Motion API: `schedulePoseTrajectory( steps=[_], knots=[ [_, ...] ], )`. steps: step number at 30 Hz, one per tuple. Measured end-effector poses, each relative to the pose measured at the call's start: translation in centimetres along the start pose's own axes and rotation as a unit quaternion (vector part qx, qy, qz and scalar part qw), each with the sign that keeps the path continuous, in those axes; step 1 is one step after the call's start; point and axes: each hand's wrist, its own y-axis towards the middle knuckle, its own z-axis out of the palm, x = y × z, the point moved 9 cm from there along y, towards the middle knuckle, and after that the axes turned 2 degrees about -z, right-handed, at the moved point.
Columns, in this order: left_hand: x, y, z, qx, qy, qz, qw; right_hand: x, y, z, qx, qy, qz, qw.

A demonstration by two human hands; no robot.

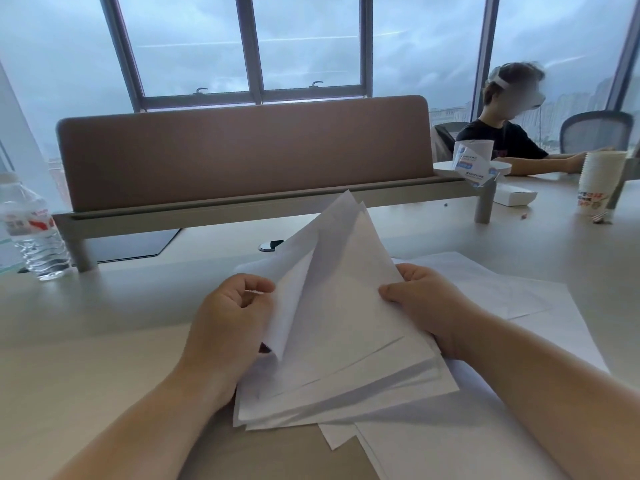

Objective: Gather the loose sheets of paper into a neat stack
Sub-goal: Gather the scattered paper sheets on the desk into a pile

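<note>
Pale beige surface (104, 341). Loose white sheets (502, 292) lie flat on it at right and near centre, overlapping. Far left: a clear water bottle (33, 230), upright. Far centre: a brown divider panel (242, 150) on grey legs. Far right: a stack of paper cups (599, 181), a white box (512, 197), and a round white container (473, 152).
</note>
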Motion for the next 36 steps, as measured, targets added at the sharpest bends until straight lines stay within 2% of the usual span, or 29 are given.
schedulePoseTrajectory(
  steps=[2, 5, 7, 10, 12, 13, 15, 17, 18, 20, 22, 23, 25, 30, 36],
  knots=[
    [0.0, -0.9, 2.8, 0.135, -0.002, 0.006, 0.991, 0.0, 0.0, 0.0, 0.001, -0.002, 0.001, 1.000],
    [0.4, -2.8, 6.2, 0.313, 0.075, 0.043, 0.946, 0.0, 0.0, 0.0, 0.002, -0.004, -0.004, 1.000],
    [0.8, -3.7, 6.9, 0.374, 0.094, 0.045, 0.921, 0.1, 0.0, 0.0, 0.003, -0.002, -0.006, 1.000],
    [0.5, -4.3, 6.7, 0.411, 0.062, 0.040, 0.908, 0.0, 0.1, 0.1, 0.004, -0.004, -0.008, 1.000],
    [0.1, -3.7, 6.1, 0.384, 0.061, 0.058, 0.920, 0.1, 0.2, -0.2, 0.000, -0.001, -0.014, 1.000],
    [-0.3, -2.7, 5.2, 0.328, 0.090, 0.083, 0.937, 0.1, 0.3, -0.3, -0.001, 0.002, -0.016, 1.000],
    [-1.0, -0.1, 1.8, 0.140, 0.203, 0.126, 0.961, 0.1, 0.5, -0.7, 0.001, 0.016, -0.015, 1.000],
    [-0.7, 2.0, -2.0, -0.007, 0.329, 0.081, 0.941, 0.1, 0.8, -1.1, -0.004, 0.035, -0.006, 0.999],
    [0.4, 2.8, -3.7, -0.033, 0.390, 0.017, 0.920, 0.0, 1.0, -1.3, -0.010, 0.044, -0.001, 0.999],
    [3.0, 3.6, -5.9, -0.034, 0.426, -0.101, 0.898, -0.2, 1.2, -1.7, -0.023, 0.060, 0.008, 0.998],
    [3.6, 3.4, -6.4, -0.038, 0.305, -0.135, 0.942, -0.4, 1.3, -2.0, -0.030, 0.079, 0.012, 0.996],
    [3.3, 3.3, -6.2, -0.044, 0.223, -0.125, 0.966, -0.4, 1.3, -2.1, -0.033, 0.091, 0.015, 0.995],
    [2.5, 3.1, -5.5, -0.033, 0.125, -0.103, 0.986, -0.3, 1.2, -2.2, -0.031, 0.114, 0.015, 0.993],
    [2.1, 2.4, -2.5, 0.051, 0.018, -0.080, 0.995, -0.1, 0.8, -0.6, 0.013, 0.147, 0.009, 0.989],
    [0.5, 1.6, -2.2, 0.013, 0.047, -0.003, 0.999, -0.1, -0.1, 1.2, 0.073, 0.138, 0.011, 0.988]
  ],
)
